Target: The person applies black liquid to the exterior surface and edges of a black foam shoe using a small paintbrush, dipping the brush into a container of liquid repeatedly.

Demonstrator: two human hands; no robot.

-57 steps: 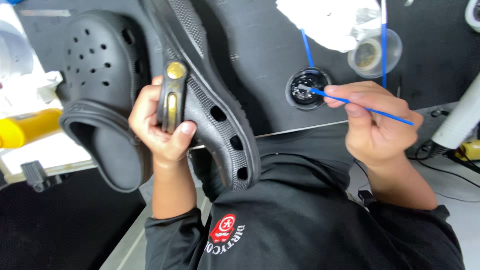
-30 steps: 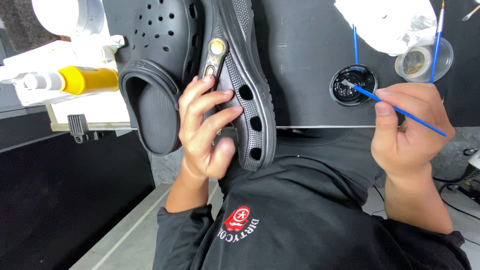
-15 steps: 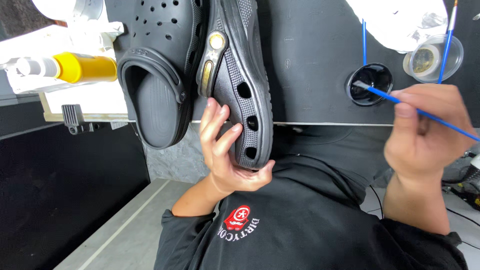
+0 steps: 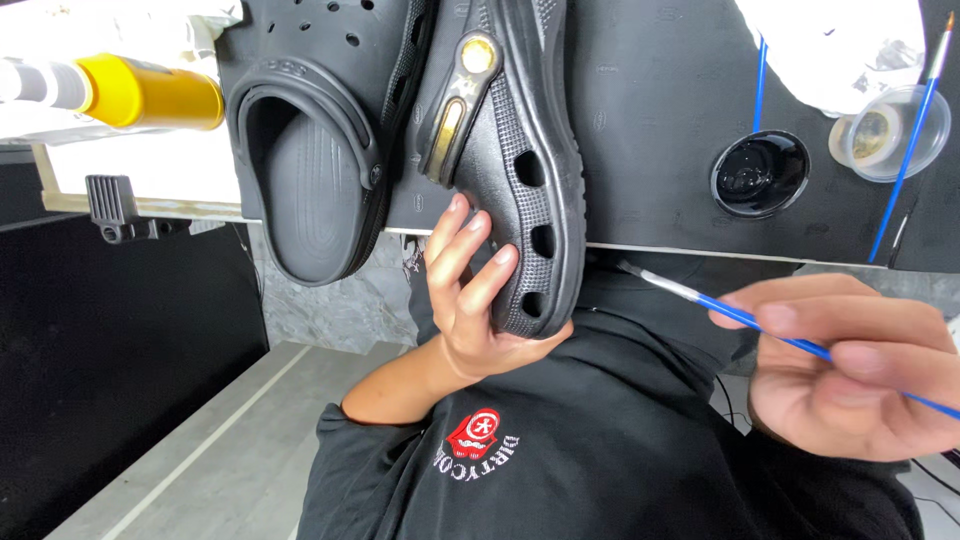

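A black work table carries one black clog lying flat, while a second black clog stands on its edge across the table rim, long axis running away from the person, toe end cupped in the left hand with fingers wrapped on its sole side. Its gold-painted strap faces left. The right hand sits off to the right, fingers pinched on a blue paintbrush whose tip points toward the perforated side; a dish of black paint lies beyond.
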